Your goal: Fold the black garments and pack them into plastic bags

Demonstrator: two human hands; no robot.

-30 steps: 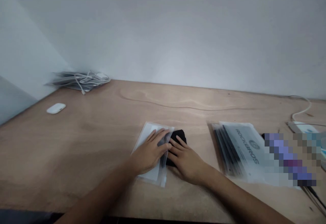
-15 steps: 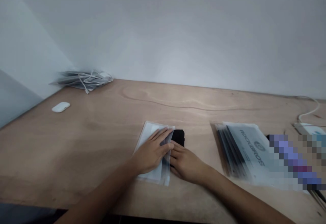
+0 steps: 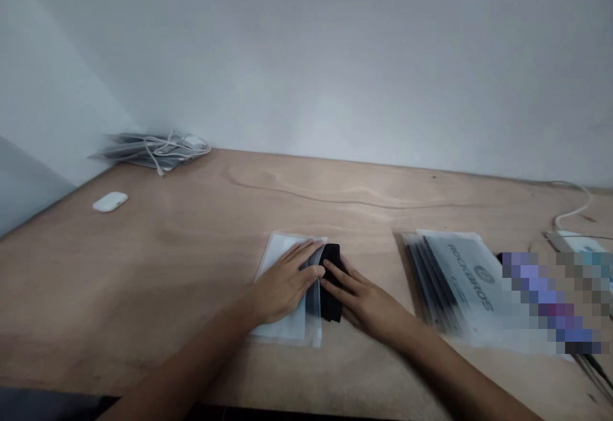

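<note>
Resting the left hand [image 3: 285, 285] flat and palm down, not clenched, on top of a clear bag [image 3: 287, 330] with white in it, with the thumb by the bag's right edge. Touching a black thing [image 3: 332, 306] with the right hand [image 3: 366, 303], with spread fingers on top. Cannot tell about a real grip there, with the right thumb mostly hidden. Can see the black thing right at the bag's right edge, between both hands, on the wooden surface [image 3: 191, 248]. Can also see something dark through the bag's clear strip (hard to tell inside from under). To the right, can read "ROCKBROS" on a stack of bags [image 3: 460, 267], just beside a blurred-out purple thing [image 3: 546, 303]. Far back on the left, can spot a white cord [image 3: 160, 153] on a pile of grey bags [image 3: 127, 151], near a small white case [image 3: 110, 202].
</note>
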